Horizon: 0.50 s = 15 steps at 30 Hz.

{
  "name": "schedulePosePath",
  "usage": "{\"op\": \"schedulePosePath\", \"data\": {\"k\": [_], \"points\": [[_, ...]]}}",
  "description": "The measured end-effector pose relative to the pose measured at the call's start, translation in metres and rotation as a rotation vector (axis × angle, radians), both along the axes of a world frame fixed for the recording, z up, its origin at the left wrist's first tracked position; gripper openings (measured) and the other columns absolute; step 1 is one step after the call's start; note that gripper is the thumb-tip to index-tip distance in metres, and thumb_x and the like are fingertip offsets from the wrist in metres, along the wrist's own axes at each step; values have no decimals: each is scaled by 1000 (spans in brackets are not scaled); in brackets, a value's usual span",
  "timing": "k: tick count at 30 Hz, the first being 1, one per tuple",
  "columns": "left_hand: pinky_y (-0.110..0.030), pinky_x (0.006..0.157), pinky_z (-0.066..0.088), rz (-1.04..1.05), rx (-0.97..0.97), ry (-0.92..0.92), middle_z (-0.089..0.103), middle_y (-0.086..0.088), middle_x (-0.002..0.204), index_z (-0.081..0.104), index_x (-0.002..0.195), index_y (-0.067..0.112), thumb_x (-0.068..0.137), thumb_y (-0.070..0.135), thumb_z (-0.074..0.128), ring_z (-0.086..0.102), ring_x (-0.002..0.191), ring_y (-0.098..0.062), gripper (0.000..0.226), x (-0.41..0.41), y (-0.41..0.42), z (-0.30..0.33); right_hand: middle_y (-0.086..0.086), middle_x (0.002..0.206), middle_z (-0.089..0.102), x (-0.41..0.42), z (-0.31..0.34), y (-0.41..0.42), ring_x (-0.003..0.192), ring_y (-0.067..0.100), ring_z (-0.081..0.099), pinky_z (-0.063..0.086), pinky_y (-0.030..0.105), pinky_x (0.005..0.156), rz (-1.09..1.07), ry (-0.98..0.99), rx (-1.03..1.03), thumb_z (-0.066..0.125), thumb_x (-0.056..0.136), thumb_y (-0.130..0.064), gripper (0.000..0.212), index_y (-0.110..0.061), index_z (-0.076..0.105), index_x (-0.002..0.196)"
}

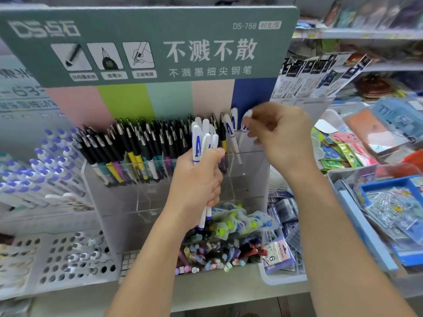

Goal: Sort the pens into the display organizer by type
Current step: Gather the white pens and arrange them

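White pens (201, 143) — in left hand (196, 179)

Two bare forearms reach up and forward from the bottom of the frame. The left hand (198, 179), raised at centre with its back to the camera, has its fingers curled round a bundle of white plastic pens with blue lettering (204, 143), held upright with caps above the fist and tips below. The right hand (278, 136), higher and to the right, wrist bent, pinches the top of one white blue-lettered pen (246, 121) between thumb and fingertips.
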<state>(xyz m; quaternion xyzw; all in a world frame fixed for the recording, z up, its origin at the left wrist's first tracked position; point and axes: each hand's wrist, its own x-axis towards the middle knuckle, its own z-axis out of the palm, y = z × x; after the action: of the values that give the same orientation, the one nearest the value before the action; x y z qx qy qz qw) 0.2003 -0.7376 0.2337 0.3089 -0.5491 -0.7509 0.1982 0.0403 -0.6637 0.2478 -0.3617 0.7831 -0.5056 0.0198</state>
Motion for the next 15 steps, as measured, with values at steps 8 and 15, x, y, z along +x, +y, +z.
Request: {"op": "schedulePosePath", "data": {"k": [8, 15], "points": [[-19, 36, 25, -62, 134, 65, 37, -1, 46, 44, 78, 13, 83, 34, 54, 29, 33, -12, 24, 1, -2, 0, -16, 68, 68, 5, -5, -8, 61, 0, 65, 52, 18, 65, -44, -25, -25, 83, 81, -14, 12, -23, 74, 79], [-18, 37, 27, 34, 97, 93, 40, 0, 51, 45, 83, 13, 104, 24, 52, 30, 35, -11, 25, -6, 6, -2, -18, 75, 70, 11, -2, 4, 66, -4, 64, 50, 16, 67, -68, -29, 2, 74, 90, -23, 5, -25, 78, 88]]}}
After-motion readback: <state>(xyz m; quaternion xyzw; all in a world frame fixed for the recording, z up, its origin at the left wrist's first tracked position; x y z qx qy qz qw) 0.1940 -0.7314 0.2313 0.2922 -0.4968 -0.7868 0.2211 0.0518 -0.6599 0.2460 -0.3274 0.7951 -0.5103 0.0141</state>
